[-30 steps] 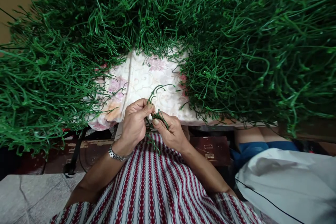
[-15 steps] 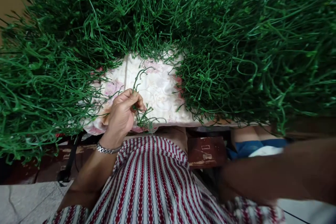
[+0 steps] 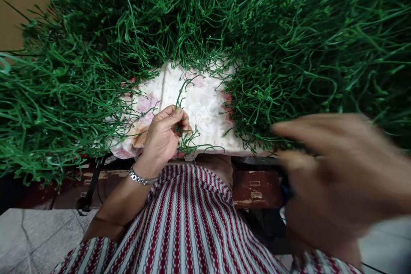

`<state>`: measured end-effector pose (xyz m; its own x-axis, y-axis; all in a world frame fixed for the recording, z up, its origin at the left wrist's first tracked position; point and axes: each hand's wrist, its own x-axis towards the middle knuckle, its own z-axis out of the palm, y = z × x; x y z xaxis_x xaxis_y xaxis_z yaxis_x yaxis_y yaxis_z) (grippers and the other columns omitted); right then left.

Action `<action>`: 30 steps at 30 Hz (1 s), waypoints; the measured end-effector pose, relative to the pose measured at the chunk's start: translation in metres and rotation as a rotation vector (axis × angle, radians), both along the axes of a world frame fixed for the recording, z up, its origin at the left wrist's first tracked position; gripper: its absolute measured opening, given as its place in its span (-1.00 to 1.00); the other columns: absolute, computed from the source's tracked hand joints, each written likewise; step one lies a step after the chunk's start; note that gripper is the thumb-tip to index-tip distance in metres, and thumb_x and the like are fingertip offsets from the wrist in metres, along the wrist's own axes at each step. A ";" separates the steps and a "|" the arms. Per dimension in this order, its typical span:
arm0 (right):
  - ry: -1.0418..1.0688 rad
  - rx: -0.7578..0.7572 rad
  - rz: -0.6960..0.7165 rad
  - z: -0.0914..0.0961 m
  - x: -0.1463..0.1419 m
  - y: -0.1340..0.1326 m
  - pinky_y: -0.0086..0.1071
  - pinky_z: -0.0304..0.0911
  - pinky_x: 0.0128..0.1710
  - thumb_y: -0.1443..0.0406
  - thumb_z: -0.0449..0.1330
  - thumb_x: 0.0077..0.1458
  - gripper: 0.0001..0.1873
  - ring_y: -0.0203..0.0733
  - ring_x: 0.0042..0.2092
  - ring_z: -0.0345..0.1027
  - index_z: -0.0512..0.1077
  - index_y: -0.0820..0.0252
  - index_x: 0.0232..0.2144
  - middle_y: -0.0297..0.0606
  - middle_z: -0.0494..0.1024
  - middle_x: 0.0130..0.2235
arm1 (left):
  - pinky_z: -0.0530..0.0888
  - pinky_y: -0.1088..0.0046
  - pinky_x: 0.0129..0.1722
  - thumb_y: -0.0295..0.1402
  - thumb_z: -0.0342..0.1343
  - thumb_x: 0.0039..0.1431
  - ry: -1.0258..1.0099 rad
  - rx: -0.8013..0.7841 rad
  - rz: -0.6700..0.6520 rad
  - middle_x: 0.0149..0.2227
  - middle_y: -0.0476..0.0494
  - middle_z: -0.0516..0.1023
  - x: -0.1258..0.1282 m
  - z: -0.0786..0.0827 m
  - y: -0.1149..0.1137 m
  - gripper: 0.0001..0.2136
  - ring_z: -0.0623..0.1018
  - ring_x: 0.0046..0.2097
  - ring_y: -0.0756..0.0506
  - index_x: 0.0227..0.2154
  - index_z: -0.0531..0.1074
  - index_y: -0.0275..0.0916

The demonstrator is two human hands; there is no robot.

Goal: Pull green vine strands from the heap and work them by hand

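Observation:
My left hand (image 3: 165, 137) is closed in a pinch on a thin green artificial plant stem (image 3: 180, 94), over the pale flowered cloth (image 3: 205, 107). One part of the stem curves up past the thumb; small branched sprigs (image 3: 189, 139) hang below the fingers. My right hand (image 3: 334, 162), blurred by motion, is in the air at the right, near the front edge of the green heap (image 3: 308, 85). Its forefinger and thumb look apart, and I see nothing between them. The other fingers of that hand are too smeared to make out.
Heaps of similar green stems lie at the left (image 3: 64, 107), at the back (image 3: 192, 13) and at the right. A brown cardboard-coloured panel (image 3: 25, 4) stands at the far left. Below the cloth's front edge is a worn dark red wooden board (image 3: 257, 188).
My right hand has swung into view from the lower right, toward the right-hand heap. My left hand keeps its pinch on the stem. The whole view has shifted slightly.

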<state>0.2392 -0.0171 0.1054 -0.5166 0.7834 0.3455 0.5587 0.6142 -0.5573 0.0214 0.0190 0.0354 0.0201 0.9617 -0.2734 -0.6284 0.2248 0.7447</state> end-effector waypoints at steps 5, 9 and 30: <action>-0.187 0.150 0.110 -0.047 -0.052 0.011 -0.09 0.17 -0.12 0.18 0.15 0.09 -0.66 0.01 -0.07 0.26 0.35 0.22 -0.10 -0.10 0.46 -0.12 | 0.28 0.57 -0.49 -0.44 0.09 0.06 -0.055 0.002 0.006 -0.54 0.01 0.27 0.006 0.007 -0.001 -0.83 0.29 -0.50 0.09 -0.58 0.25 -0.29; -0.024 0.081 0.069 -0.082 -0.064 0.013 -0.19 0.17 -0.17 0.20 0.13 0.11 -0.77 -0.12 -0.19 0.26 0.36 0.26 -0.25 -0.14 0.46 -0.25 | 0.25 0.57 -0.53 -0.37 0.06 0.11 -0.107 -0.010 0.065 -0.56 0.04 0.18 0.007 0.010 -0.001 -0.77 0.21 -0.55 0.11 -0.60 0.19 -0.27; 0.136 -0.064 0.279 -0.065 -0.053 0.017 -0.42 0.17 -0.33 0.36 0.03 0.18 -0.91 -0.29 -0.33 0.22 0.32 0.26 -0.28 -0.25 0.38 -0.39 | 0.21 0.09 0.15 -0.57 -0.02 0.02 1.393 1.079 -0.269 -0.38 -0.09 0.50 -0.026 -0.004 -0.031 -0.79 0.46 -0.13 -0.13 -0.31 0.41 -0.20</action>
<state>0.1862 -0.0001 0.0406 -0.6671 0.6402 0.3809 0.2913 0.6948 -0.6576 -0.0043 -0.0118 0.0319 0.5182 0.7183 0.4643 0.5021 -0.6949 0.5148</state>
